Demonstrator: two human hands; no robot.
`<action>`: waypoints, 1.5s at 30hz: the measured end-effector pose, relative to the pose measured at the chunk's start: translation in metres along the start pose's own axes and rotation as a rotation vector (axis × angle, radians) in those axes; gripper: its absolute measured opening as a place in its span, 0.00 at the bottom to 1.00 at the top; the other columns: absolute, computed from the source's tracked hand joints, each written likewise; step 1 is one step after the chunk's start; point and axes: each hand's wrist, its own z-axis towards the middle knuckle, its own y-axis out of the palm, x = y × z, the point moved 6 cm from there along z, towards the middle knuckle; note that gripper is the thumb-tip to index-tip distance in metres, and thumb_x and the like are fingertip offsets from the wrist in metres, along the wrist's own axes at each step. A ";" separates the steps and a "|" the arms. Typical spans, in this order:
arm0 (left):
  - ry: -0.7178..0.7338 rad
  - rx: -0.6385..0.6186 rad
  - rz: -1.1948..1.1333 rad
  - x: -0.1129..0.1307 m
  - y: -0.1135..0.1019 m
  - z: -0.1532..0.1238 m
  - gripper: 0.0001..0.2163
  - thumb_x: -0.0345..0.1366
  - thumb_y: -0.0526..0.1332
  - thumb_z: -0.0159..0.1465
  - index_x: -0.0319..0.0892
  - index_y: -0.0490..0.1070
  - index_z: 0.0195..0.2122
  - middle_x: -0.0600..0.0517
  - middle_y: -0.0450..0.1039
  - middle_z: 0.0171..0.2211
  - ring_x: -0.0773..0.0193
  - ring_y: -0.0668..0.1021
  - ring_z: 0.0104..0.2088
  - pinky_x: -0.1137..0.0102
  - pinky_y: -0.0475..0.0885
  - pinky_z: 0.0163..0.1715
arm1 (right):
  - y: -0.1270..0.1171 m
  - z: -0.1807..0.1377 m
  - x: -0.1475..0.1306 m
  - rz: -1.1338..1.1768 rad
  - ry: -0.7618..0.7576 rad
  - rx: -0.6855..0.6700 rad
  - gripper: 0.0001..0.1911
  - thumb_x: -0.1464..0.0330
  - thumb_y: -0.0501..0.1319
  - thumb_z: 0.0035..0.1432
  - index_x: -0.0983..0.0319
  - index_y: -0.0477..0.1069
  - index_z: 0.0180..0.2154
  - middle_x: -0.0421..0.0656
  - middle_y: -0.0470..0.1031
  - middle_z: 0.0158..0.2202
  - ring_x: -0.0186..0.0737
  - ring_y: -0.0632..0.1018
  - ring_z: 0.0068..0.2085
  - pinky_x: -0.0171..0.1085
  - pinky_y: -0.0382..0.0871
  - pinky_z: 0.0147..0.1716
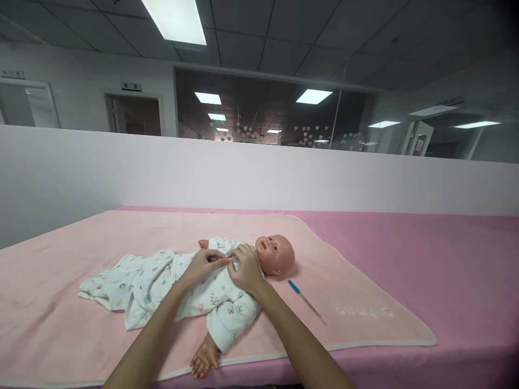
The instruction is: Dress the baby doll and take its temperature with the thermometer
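Observation:
A baby doll (274,254) lies on its back on a light pink blanket (101,254), head to the right. It wears a white printed romper (162,278). My left hand (204,264) and my right hand (244,267) meet at the doll's chest, just below the neck. Both pinch the romper's front edge with closed fingers. One doll arm in a white sleeve (227,324) reaches toward me, its bare hand near the blanket's front edge.
A thin thermometer with a blue end (307,301) lies on the blanket right of the doll. The blanket covers a pink table (425,254). A low white partition (259,173) runs behind it, with an office beyond.

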 end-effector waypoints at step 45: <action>-0.029 -0.079 -0.478 0.010 -0.004 -0.008 0.26 0.31 0.62 0.48 0.44 0.59 0.49 0.55 0.65 0.28 0.69 0.70 0.29 0.72 0.66 0.32 | 0.002 -0.003 -0.007 0.085 0.005 -0.005 0.03 0.71 0.55 0.52 0.61 0.65 0.32 0.41 0.69 0.31 0.38 0.67 0.35 0.37 0.57 0.37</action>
